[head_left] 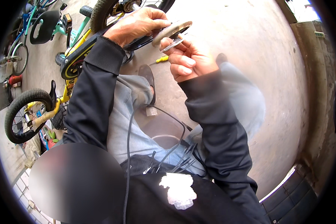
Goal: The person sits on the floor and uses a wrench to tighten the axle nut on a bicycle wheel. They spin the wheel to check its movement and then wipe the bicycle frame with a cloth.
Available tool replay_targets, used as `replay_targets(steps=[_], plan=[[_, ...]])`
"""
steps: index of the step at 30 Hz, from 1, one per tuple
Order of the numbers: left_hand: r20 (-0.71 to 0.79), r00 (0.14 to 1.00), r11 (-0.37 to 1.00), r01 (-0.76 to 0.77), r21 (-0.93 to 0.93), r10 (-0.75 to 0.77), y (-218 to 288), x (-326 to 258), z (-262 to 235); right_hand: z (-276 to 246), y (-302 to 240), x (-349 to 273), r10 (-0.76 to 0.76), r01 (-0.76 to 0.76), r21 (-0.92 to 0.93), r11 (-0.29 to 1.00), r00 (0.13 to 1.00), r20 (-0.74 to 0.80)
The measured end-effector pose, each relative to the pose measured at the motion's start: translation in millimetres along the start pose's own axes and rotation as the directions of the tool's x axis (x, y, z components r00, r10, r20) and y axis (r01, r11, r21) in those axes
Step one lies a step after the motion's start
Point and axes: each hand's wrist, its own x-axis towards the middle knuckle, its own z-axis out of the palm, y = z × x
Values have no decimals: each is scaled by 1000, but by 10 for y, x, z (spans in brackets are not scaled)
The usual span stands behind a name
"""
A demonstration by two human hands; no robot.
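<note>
Two bare hands meet at the top centre of the frame over a round, flat, tan disc [172,30], its underside and hub hidden behind the fingers. The left hand [138,24] curls down over a dark, flat part [140,43] and the disc's near edge, fingers closed on them; what the dark part joins to cannot be made out. The right hand [186,59] comes up from below, fingers folded, thumb and forefinger pinched on a thin shiny piece [172,44] just under the disc. Black sleeves run down from both wrists toward the lower edge. Between the forearms, a yellow-handled screwdriver [161,59] lies on the concrete floor [250,56], its tip partly hidden by the right hand. A dark sandal [148,80] and grey trousers sit below it, crossed by black cables [128,149]. At upper left stands a yellow children's bicycle [72,61], its front wheel cut off by the frame's top edge. A blurred patch covers the lower left.
</note>
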Motion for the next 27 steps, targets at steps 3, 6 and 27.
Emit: replay_targets(steps=[3, 6, 27], plan=[[-6, 1000, 1000, 2, -27, -2, 50, -41, 19, 13, -12, -4, 2, -3, 28, 1000, 1000, 17], [-8, 1000, 997, 14, -70, -15, 22, -42, -11, 8, 21, -10, -25, 25, -23, 999, 1000, 11], [-14, 999, 982, 45, -182, -49, 31, 0, 13, -447, 435, 113, -730, 40, -986, -161, 667, 146]])
